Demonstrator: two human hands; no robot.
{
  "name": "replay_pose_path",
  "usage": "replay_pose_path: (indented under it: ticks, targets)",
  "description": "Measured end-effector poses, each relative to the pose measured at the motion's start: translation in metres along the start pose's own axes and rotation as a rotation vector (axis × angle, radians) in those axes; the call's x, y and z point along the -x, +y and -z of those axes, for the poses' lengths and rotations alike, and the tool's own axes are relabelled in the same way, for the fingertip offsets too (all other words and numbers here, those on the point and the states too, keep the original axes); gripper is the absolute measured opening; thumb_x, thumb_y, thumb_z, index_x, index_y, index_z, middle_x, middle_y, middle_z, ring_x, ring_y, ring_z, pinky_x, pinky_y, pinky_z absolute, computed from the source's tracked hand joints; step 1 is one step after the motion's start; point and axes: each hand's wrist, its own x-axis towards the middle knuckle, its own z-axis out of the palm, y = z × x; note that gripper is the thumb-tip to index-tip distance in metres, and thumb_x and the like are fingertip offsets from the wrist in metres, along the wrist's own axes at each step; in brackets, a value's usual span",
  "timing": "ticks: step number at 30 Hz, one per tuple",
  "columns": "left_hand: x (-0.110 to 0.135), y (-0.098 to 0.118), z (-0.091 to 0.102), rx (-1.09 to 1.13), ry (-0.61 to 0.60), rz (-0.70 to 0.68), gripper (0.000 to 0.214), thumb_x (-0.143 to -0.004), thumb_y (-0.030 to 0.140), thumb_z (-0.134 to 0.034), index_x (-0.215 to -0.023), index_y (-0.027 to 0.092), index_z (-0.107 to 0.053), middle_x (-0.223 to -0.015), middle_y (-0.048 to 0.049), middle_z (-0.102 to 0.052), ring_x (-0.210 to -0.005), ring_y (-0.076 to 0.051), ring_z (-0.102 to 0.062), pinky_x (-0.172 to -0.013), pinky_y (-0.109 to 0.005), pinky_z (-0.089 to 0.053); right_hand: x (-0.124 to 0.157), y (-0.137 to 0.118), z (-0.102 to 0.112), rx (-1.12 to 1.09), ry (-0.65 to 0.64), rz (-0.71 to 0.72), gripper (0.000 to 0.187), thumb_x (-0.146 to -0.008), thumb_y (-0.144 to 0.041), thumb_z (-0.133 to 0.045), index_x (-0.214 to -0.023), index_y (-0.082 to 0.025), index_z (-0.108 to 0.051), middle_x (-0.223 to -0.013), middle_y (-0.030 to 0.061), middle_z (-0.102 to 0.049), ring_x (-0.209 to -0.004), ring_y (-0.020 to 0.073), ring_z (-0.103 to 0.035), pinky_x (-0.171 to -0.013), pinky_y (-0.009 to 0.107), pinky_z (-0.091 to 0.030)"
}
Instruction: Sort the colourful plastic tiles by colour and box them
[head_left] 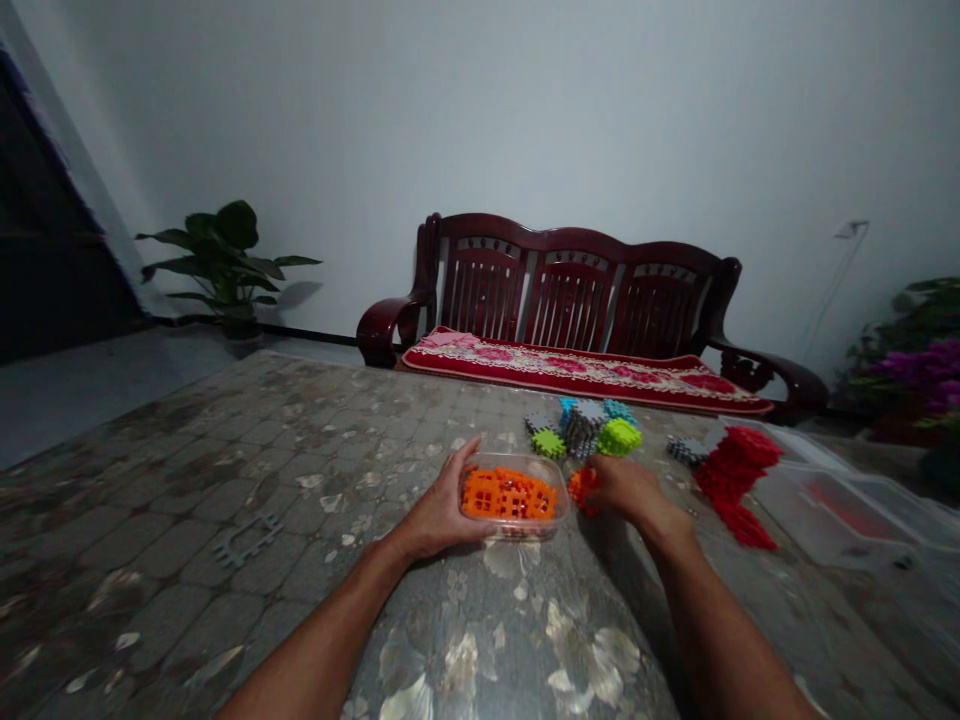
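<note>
A small clear plastic box (517, 530) stands on the patterned tablecloth with several orange interlocking building pieces (510, 493) inside. My left hand (451, 500) is wrapped around the box's left end, thumb toward me and fingers along the far side. Just right of the box, my right hand (622, 488) has its fingers closed on an orange building piece (580, 490) low over the table. The fingertips are partly hidden behind the hand. Right behind that hand sit lime green pieces (619, 437) and a grey stack (581, 432), with blue pieces (619, 411) at the back.
Red pieces (739, 480) are heaped on the right beside a large clear plastic container (840, 510). A grey frame-like piece (247, 540) lies on the tablecloth (165, 500) at left. Beyond the table's far edge stands a dark wooden bench (574, 290).
</note>
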Motion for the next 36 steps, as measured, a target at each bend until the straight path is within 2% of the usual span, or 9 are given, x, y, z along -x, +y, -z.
replay_pose_path:
  ticks: [4, 7, 9, 13, 18, 24, 29, 32, 36]
  targets:
    - [0.000, -0.002, 0.001, -0.014, -0.004, -0.018, 0.122, -0.058, 0.027, -0.089, -0.157, 0.024, -0.017, -0.157, -0.0185, -0.035, -0.146, -0.033, -0.037, -0.121, -0.051, -0.032, 0.000, 0.003, 0.002, 0.009, 0.045, 0.005, 0.035, -0.080, -0.021, -0.063, -0.114, -0.017, -0.068, -0.119, 0.0165, -0.071, -0.108, 0.0308, -0.067, -0.078, 0.032, -0.046]
    - [-0.001, -0.001, 0.001, -0.032, -0.002, -0.025, 0.123, -0.058, 0.029, -0.089, -0.157, 0.022, -0.018, -0.156, -0.0190, -0.036, -0.145, -0.034, -0.038, -0.120, -0.051, -0.033, 0.001, 0.005, 0.005, -0.053, 0.142, 0.052, 0.036, -0.083, -0.023, -0.061, -0.117, -0.018, -0.068, -0.119, 0.0145, -0.072, -0.108, 0.0294, -0.067, -0.082, 0.033, -0.047]
    - [0.000, 0.000, 0.000, -0.044, 0.005, -0.029, 0.122, -0.058, 0.030, -0.090, -0.157, 0.022, -0.019, -0.156, -0.0192, -0.036, -0.144, -0.034, -0.039, -0.119, -0.052, -0.035, 0.002, 0.003, 0.007, -0.147, 0.230, 0.161, 0.040, -0.083, -0.024, -0.062, -0.122, -0.019, -0.067, -0.121, 0.0123, -0.071, -0.110, 0.0277, -0.066, -0.088, 0.033, -0.048]
    - [0.001, 0.003, -0.001, -0.042, 0.011, -0.035, 0.122, -0.058, 0.029, -0.090, -0.157, 0.024, -0.020, -0.157, -0.0183, -0.036, -0.144, -0.035, -0.039, -0.118, -0.052, -0.037, 0.009, -0.016, 0.007, -0.379, 0.363, 0.476, 0.045, -0.083, -0.026, -0.064, -0.127, -0.020, -0.065, -0.126, 0.0105, -0.069, -0.114, 0.0258, -0.064, -0.098, 0.036, -0.047]
    - [0.000, 0.000, -0.001, -0.053, 0.020, -0.065, 0.120, -0.059, 0.029, -0.089, -0.157, 0.023, -0.021, -0.158, -0.0177, -0.035, -0.145, -0.035, -0.039, -0.119, -0.051, -0.036, 0.012, -0.051, 0.000, -0.486, 0.331, 0.660, 0.047, -0.082, -0.020, -0.067, -0.129, -0.019, -0.065, -0.125, 0.0104, -0.068, -0.117, 0.0253, -0.062, -0.103, 0.039, -0.046]
    - [0.000, 0.005, 0.000, -0.039, -0.001, -0.056, 0.122, -0.058, 0.028, -0.089, -0.158, 0.023, -0.019, -0.153, -0.0170, -0.042, -0.138, -0.033, -0.047, -0.117, -0.050, -0.039, 0.002, -0.074, -0.021, -0.475, 0.332, 0.721, 0.044, -0.080, -0.010, -0.070, -0.122, -0.021, -0.068, -0.133, 0.0101, -0.064, -0.124, 0.0248, -0.058, -0.107, 0.039, -0.044]
    - [0.001, 0.006, 0.000, -0.126, 0.044, -0.060, 0.120, -0.057, 0.028, -0.090, -0.157, 0.023, -0.023, -0.154, -0.0164, -0.039, -0.141, -0.034, -0.042, -0.119, -0.051, -0.035, 0.001, -0.074, -0.026, -0.435, 0.359, 0.708, 0.024, -0.084, -0.011, -0.067, -0.105, -0.020, -0.073, -0.112, 0.0079, -0.072, -0.106, 0.0227, -0.063, -0.096, 0.036, -0.048]
    - [0.001, 0.005, 0.000, -0.111, 0.028, -0.052, 0.121, -0.058, 0.028, -0.089, -0.158, 0.022, -0.021, -0.152, -0.0161, -0.041, -0.139, -0.033, -0.045, -0.117, -0.049, -0.038, 0.004, -0.076, -0.025, -0.395, 0.357, 0.717, 0.023, -0.084, -0.009, -0.065, -0.103, -0.020, -0.074, -0.104, 0.0075, -0.073, -0.102, 0.0221, -0.064, -0.092, 0.034, -0.048]
    - [0.001, 0.006, 0.000, -0.091, 0.018, -0.037, 0.122, -0.057, 0.029, -0.089, -0.158, 0.022, -0.021, -0.152, -0.0160, -0.041, -0.137, -0.033, -0.047, -0.116, -0.048, -0.040, 0.004, -0.074, -0.022, -0.420, 0.371, 0.709, 0.025, -0.085, -0.012, -0.065, -0.106, -0.021, -0.074, -0.106, 0.0074, -0.074, -0.104, 0.0218, -0.065, -0.095, 0.034, -0.048]
